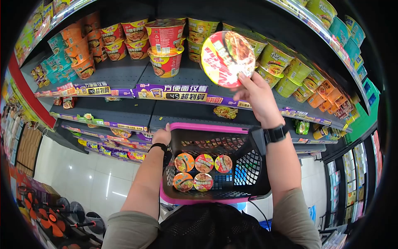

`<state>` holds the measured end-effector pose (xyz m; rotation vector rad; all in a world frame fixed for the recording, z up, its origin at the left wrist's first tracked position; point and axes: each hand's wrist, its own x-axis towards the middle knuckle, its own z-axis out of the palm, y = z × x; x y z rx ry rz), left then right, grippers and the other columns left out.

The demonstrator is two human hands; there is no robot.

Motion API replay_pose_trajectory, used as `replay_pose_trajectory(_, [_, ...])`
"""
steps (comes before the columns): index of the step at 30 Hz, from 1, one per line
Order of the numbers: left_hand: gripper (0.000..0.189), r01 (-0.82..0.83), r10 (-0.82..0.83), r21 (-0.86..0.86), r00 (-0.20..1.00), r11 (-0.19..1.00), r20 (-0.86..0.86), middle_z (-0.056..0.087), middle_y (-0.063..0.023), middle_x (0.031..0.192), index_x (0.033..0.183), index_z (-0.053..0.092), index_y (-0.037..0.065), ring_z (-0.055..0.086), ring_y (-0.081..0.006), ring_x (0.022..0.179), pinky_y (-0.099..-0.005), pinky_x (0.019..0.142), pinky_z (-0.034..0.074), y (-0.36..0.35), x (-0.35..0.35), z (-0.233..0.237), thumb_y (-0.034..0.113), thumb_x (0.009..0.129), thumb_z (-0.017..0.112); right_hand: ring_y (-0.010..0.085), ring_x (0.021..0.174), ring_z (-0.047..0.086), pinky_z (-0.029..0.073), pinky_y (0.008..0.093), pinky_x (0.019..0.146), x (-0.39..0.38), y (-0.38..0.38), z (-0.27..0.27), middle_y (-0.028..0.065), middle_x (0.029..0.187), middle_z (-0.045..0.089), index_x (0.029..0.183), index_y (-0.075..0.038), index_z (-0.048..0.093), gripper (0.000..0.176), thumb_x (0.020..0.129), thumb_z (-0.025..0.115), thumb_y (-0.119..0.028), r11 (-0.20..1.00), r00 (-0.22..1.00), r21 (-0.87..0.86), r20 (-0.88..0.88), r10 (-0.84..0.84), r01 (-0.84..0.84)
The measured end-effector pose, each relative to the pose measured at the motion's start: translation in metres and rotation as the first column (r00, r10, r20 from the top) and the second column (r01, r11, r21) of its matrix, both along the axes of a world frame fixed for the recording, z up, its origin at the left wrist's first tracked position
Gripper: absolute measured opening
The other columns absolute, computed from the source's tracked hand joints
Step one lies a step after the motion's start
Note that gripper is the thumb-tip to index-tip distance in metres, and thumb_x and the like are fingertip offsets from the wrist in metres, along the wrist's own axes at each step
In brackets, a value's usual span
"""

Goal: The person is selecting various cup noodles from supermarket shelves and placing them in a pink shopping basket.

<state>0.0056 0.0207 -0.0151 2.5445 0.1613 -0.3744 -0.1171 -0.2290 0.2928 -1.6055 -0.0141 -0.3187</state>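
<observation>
My right hand is raised in front of the upper shelf, thumb and fingers closed on an instant noodle cup with a yellow rim. Its round lid, printed in red and white with a noodle picture, faces me. My left hand grips the left end of the far rim of a black shopping basket with pink edging. Inside the basket, at the left and middle, several noodle cups stand in two rows with orange or red lids upward. The basket's right part shows bare mesh.
The upper shelf carries stacked red noodle cups, green-yellow cups and orange cups. A purple price strip runs along its front edge. A noodle packet lies on the shelf below. Fans stand at lower left.
</observation>
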Motion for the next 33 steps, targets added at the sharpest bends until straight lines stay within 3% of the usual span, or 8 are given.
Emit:
replay_pose_trajectory(7, [0.074, -0.016, 0.015, -0.038, 1.000, 0.999, -0.025, 0.061, -0.0246, 0.121, 0.117, 0.064, 0.000, 0.056, -0.0385, 0.116, -0.0454, 0.099, 0.043, 0.004, 0.005, 0.002, 0.059, 0.097, 0.024, 0.0107, 0.069, 0.062, 0.049, 0.0257, 0.069, 0.068, 0.002, -0.018, 0.0057, 0.089, 0.068, 0.105, -0.007, 0.055, 0.029, 0.098, 0.055, -0.035, 0.999, 0.973, 0.033, -0.230, -0.012, 0.020])
replay_pose_trajectory(9, [0.074, -0.008, 0.007, -0.040, 1.000, 0.999, -0.027, 0.061, -0.0247, 0.121, 0.117, 0.064, 0.000, 0.056, -0.0383, 0.116, -0.0454, 0.099, 0.043, 0.003, 0.003, 0.004, 0.059, 0.097, 0.024, 0.0104, 0.071, 0.059, 0.049, 0.0264, 0.071, 0.080, -0.001, -0.025, 0.0044, 0.089, 0.065, 0.105, -0.007, 0.054, 0.031, 0.096, 0.058, -0.037, 0.993, 0.951, 0.120, -0.308, 0.020, 0.018])
replay_pose_trajectory(13, [0.074, -0.011, 0.011, -0.041, 1.000, 0.999, -0.012, 0.061, -0.0249, 0.120, 0.116, 0.064, -0.001, 0.056, -0.0384, 0.116, -0.0458, 0.099, 0.043, 0.002, 0.002, 0.005, 0.058, 0.097, 0.024, 0.0082, 0.068, 0.060, 0.050, 0.0255, 0.070, 0.104, -0.008, -0.031, 0.0011, 0.087, 0.068, 0.099, -0.007, 0.058, 0.031, 0.097, 0.056, -0.038, 0.982, 0.948, 0.182, -0.319, 0.006, 0.055])
replay_pose_trajectory(23, [0.075, -0.011, 0.011, -0.048, 1.000, 0.999, -0.010, 0.061, -0.0254, 0.120, 0.116, 0.064, -0.002, 0.056, -0.0388, 0.116, -0.0457, 0.099, 0.043, 0.002, 0.003, 0.004, 0.059, 0.096, 0.025, 0.0081, 0.066, 0.060, 0.048, 0.0255, 0.068, 0.115, -0.007, -0.032, -0.0005, 0.085, 0.068, 0.116, -0.007, 0.048, 0.041, 0.097, 0.054, -0.043, 0.985, 0.954, 0.159, -0.298, -0.024, 0.074])
replay_pose_trajectory(33, [0.075, -0.011, 0.010, -0.058, 0.999, 0.998, -0.034, 0.059, -0.0251, 0.123, 0.118, 0.062, -0.002, 0.054, -0.0384, 0.118, -0.0455, 0.101, 0.042, 0.002, 0.003, 0.005, 0.059, 0.096, 0.025, 0.0097, 0.070, 0.061, 0.049, 0.0264, 0.071, 0.113, -0.006, -0.030, 0.0001, 0.087, 0.067, 0.117, -0.010, 0.049, 0.044, 0.096, 0.052, -0.049, 0.990, 0.943, 0.127, -0.333, -0.013, 0.058])
